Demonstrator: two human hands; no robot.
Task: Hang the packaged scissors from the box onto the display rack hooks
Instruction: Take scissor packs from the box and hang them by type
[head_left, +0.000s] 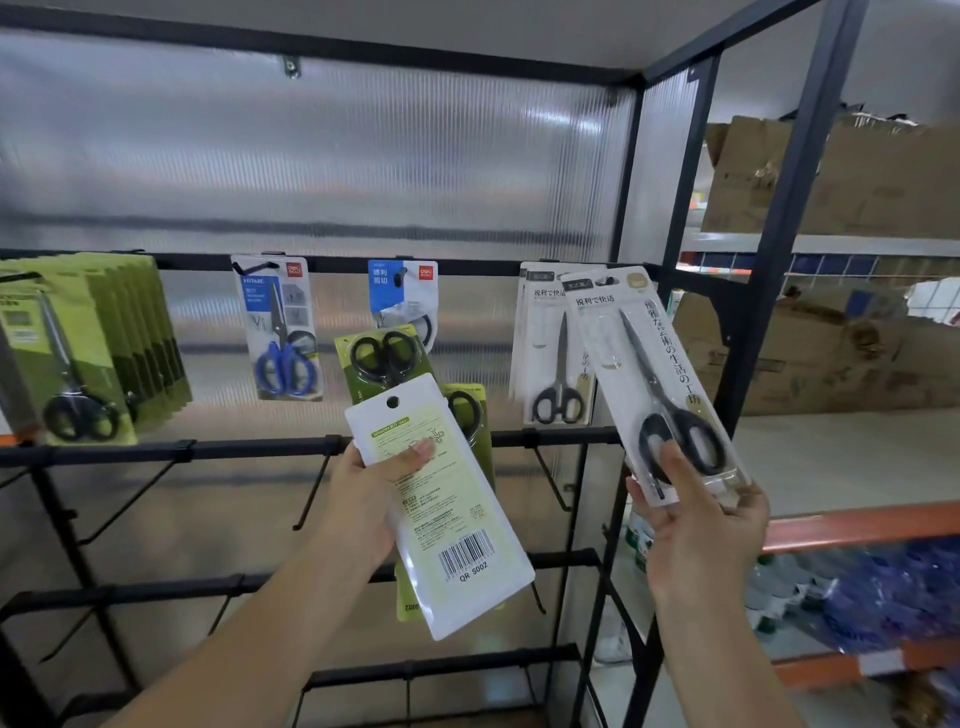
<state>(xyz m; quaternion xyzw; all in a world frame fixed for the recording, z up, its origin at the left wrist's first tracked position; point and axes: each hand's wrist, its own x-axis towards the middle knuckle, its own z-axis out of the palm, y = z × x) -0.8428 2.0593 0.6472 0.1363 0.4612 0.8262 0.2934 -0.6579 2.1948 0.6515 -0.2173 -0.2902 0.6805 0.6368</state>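
My left hand (371, 493) grips a small stack of green scissors packs (441, 514), the front one turned back-side out with a barcode. My right hand (698, 525) holds a white pack with black-handled scissors (657, 384) by its lower end; the pack's top hole is at the hook on the upper bar, in front of an identical white pack (553, 348) hanging there. On the same bar (337, 264) hang a blue-handled scissors pack (278, 327), a blue-topped pack (402, 299) and a row of green packs (88, 348) at the far left.
Lower bars carry bare black hooks (311, 488) pointing toward me. The rack's black upright posts (779, 249) stand at the right. Beyond them are cardboard boxes (831, 358) on shelves and wrapped water bottles (872, 592) lower right.
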